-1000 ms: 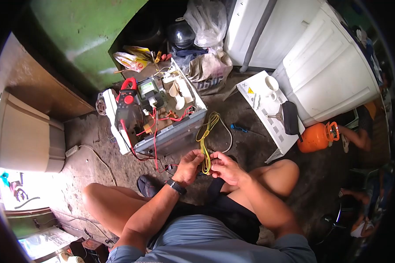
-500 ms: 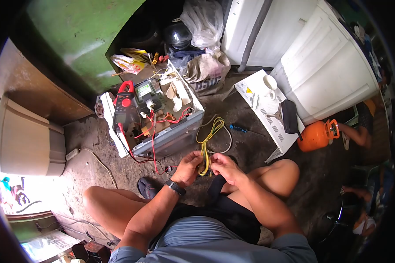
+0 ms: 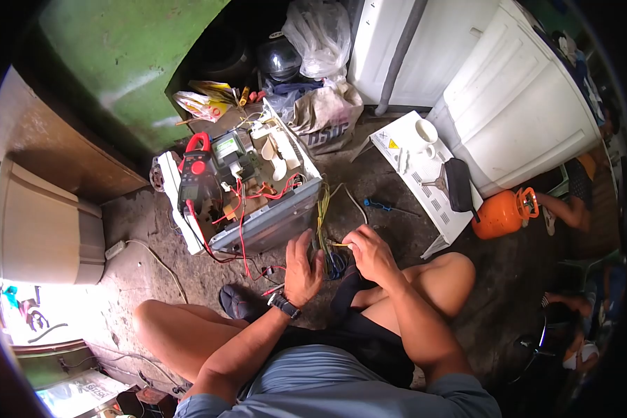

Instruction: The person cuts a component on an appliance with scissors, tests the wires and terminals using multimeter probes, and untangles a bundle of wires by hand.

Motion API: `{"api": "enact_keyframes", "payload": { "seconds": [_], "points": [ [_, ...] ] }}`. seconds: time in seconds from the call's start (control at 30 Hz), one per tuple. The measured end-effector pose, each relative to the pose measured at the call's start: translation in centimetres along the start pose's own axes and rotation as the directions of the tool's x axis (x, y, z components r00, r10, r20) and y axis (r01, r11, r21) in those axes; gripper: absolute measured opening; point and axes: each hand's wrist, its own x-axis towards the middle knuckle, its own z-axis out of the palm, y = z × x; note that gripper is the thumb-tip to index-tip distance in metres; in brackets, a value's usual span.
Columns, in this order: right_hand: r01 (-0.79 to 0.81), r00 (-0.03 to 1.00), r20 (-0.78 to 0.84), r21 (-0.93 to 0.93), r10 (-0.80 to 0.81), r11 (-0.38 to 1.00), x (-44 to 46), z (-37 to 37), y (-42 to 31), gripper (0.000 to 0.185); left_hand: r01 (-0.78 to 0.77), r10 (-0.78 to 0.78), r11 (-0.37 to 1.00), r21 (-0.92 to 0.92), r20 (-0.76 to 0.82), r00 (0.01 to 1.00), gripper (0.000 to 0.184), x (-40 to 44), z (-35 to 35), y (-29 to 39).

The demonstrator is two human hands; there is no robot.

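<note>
My right hand pinches the end part of a yellow wire between thumb and fingers. More of this wire hangs in strands against the near side of an opened microwave oven. Beside the strands, my left hand is raised with its fingers stretched and apart, holding nothing. A dark bundle of cable lies on the floor between the hands. A red and dark grey clamp meter rests at the oven's left edge, with red and black leads running down from it.
A blue-handled screwdriver lies on the floor. On the white metal cover stand a mug and a black case. An orange gas cylinder is at the right, near another person's arm. A helmet sits behind.
The gathered yellow wire has left both hands' grip and hangs nearer the oven. My left hand has opened. My right hand has moved slightly right and up, drawing one yellow strand.
</note>
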Motion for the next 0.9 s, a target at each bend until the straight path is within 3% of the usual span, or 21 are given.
{"api": "enact_keyframes", "payload": {
  "seconds": [0.07,0.13,0.17,0.2,0.27,0.33,0.43,0.57,0.67,0.73,0.8,0.9],
  "points": [
    [0.043,0.999,0.007,0.007,-0.043,0.999,-0.1,-0.2,-0.4,0.012,-0.152,0.156,0.987,0.053,-0.059,0.986,0.061,0.7,-0.2,1.2],
    [0.071,0.997,0.026,0.09,-0.074,0.993,0.0,-0.4,-0.5,0.016,-0.145,0.15,0.988,0.053,-0.11,0.983,0.064,1.1,0.8,-0.3],
    [0.075,0.997,0.027,0.09,-0.078,0.993,-0.1,-0.5,-0.6,0.016,0.049,-0.057,0.975,-0.219,-0.03,0.998,0.064,1.2,1.3,-1.2],
    [0.078,0.993,0.079,0.081,-0.084,0.994,-0.2,-0.7,-0.6,0.016,0.253,-0.232,0.854,-0.455,0.103,0.967,0.064,1.3,1.6,-1.6],
    [0.079,0.988,0.128,0.07,-0.088,0.994,-0.4,-1.1,-0.3,0.016,0.232,-0.175,0.893,-0.386,0.178,0.968,0.056,2.0,1.3,-2.9],
    [0.068,0.995,0.076,0.032,-0.07,0.997,-0.6,-1.5,0.4,0.014,0.308,-0.224,0.914,-0.266,0.302,0.927,0.039,2.2,1.5,-3.6],
    [-0.054,0.998,0.005,-0.059,0.055,0.997,-0.2,-2.2,1.6,0.01,0.307,-0.207,0.879,-0.366,0.287,0.935,0.025,0.9,2.3,-3.3],
    [-0.152,0.988,-0.032,-0.126,0.149,0.98,-0.2,-1.6,2.7,0.008,0.358,-0.249,0.841,-0.406,0.297,0.922,0.021,0.1,3.0,-2.9],
    [-0.189,0.981,-0.07,-0.137,0.181,0.972,0.3,-1.4,3.2,0.008,0.285,-0.142,0.823,-0.491,0.307,0.941,0.019,-0.5,2.4,-3.2],
    [-0.181,0.982,-0.088,-0.156,0.169,0.971,0.6,-1.1,3.8,0.008,-0.099,0.177,0.97,-0.223,0.365,0.914,0.023,0.3,1.3,-3.2],
    [-0.136,0.982,-0.156,-0.161,0.11,0.978,1.2,-0.9,3.8,0.009,-0.089,0.183,0.963,-0.255,0.373,0.91,0.029,0.6,0.7,-2.7],
    [-0.02,0.991,-0.13,-0.088,0.009,0.996,2.6,-1.8,2.4,0.01,0.218,0.024,0.879,-0.424,0.497,0.868,0.025,0.8,0.1,-3.8]
  ]
}}
